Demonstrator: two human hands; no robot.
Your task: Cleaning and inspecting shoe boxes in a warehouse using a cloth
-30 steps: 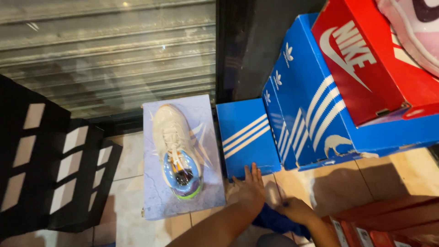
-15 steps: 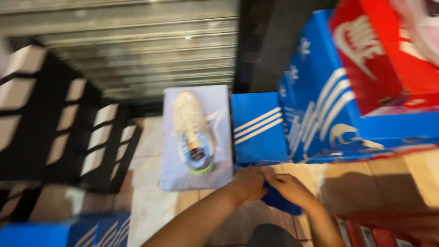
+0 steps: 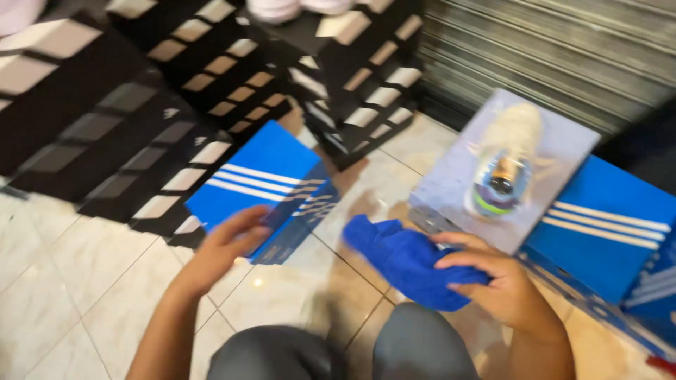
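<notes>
Roughly, from largest to smallest:

Black boxes (image 3: 141,105): stacked cardboard with pale rectangular bars, rigid and matte, filling the upper left; they stand clear of both hands.

Floor (image 3: 63,281): glossy pale tiles with thin grout lines; smooth enough that a box would likely slide under a push.

Blue box at right (image 3: 605,239): cardboard with white stripes, flat lid, sharp corners, just beside the grey one.

Grey box (image 3: 556,141): pale cardboard, flat top, bearing a cream shoe (image 3: 503,165) with a lime and blue heel; the shoe is blurred, so its material cannot be told.

Blue striped box (image 3: 260,183): it lies tilted on the floor against the black stack, in front of the person's left knee.

Left hand (image 3: 229,243): fingers spread and curled over the near edge of that box, touching and starting to grip rather than clenched.

Handling judgement: a thin lid may flex, so a hold at the corner with the thumb underneath would seem steadier than a pinch at mid-edge.

Right hand (image 3: 493,281): closed around a blue cloth (image 3: 405,257), soft, nubbly and bunched, held low near the grey box.
</notes>
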